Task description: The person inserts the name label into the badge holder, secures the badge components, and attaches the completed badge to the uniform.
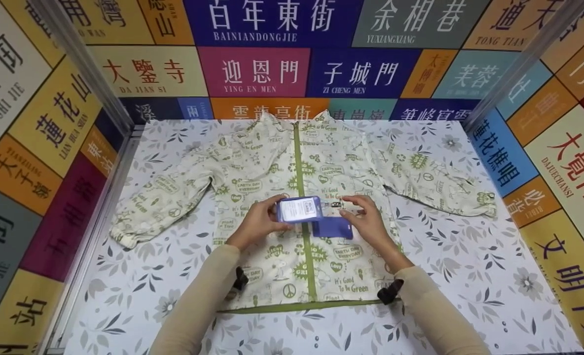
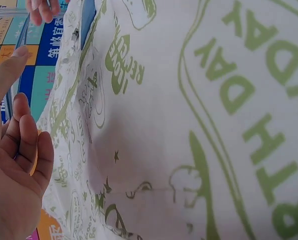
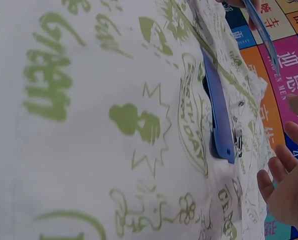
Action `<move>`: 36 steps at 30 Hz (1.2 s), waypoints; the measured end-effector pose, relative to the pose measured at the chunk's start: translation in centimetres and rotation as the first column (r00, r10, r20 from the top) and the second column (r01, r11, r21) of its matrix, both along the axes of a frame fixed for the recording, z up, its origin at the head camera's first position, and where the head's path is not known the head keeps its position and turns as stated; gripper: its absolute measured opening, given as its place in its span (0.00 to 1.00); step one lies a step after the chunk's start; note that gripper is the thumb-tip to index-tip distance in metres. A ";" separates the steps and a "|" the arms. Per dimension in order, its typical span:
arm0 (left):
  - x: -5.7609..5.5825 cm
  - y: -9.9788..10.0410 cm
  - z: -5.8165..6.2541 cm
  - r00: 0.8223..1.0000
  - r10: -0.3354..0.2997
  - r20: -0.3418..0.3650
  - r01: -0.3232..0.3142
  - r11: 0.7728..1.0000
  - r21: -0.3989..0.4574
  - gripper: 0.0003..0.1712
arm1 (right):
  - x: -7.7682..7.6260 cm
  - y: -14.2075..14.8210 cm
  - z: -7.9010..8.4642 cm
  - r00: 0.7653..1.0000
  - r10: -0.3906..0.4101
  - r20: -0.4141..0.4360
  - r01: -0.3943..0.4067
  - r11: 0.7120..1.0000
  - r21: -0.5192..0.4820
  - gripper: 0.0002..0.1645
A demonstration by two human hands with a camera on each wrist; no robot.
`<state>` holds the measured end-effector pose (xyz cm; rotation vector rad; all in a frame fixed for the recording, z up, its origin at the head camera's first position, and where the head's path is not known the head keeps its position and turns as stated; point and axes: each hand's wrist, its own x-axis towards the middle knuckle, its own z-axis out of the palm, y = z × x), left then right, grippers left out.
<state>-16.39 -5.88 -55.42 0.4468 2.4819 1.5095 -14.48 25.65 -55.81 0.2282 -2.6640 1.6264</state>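
My left hand point(image 1: 260, 222) pinches one end of a blue card holder point(image 1: 299, 210) with a white printed label, held above a jacket. In the left wrist view the holder appears edge-on as a thin strip. A second blue flat piece point(image 1: 332, 229) lies on the jacket's front, partly overlapped by the raised holder in the head view. Beside it rest small dark metal clips point(image 3: 238, 137). Over them hovers my right hand point(image 1: 367, 223), fingers loosely bent with nothing between them. The white jacket point(image 1: 257, 162) with green print lies spread under both hands.
The jacket's sleeves point(image 1: 168, 197) reach out to both sides on a leaf-patterned white table point(image 1: 469, 276). Colourful panels with street-name lettering point(image 1: 252, 71) stand behind and along both sides. A green zip strip point(image 1: 306, 261) runs down the jacket's middle.
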 end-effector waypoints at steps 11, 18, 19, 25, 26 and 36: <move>0.3 -1.0 -0.3 0.999 0.029 0.038 -0.029 1.000 -0.005 0.50 | 0.4 3.3 -1.6 0.983 0.174 -0.062 -0.152 0.952 0.264 0.33; 0.5 -1.2 -0.5 0.998 0.033 0.058 -0.033 0.999 -0.001 0.51 | 0.6 4.2 -2.4 0.972 0.232 -0.040 -0.191 0.879 0.437 0.44; 0.5 -1.2 -0.6 0.998 0.034 0.060 -0.035 0.999 0.001 0.51 | 0.5 4.2 -2.5 0.971 0.237 -0.036 -0.195 0.869 0.454 0.45; 0.7 -1.1 -0.5 0.997 0.041 0.068 -0.041 0.999 0.004 0.50 | 0.5 4.4 -2.7 0.959 0.282 -0.032 -0.220 0.809 0.546 0.54; 0.7 -1.1 -0.6 0.997 0.041 0.069 -0.041 0.999 0.004 0.50 | 0.5 4.5 -2.8 0.958 0.287 -0.029 -0.223 0.800 0.557 0.55; 0.7 -1.1 -0.5 0.998 0.037 0.057 -0.037 0.999 0.010 0.49 | 0.3 4.4 -2.8 0.948 0.310 -0.069 -0.210 0.776 0.595 0.54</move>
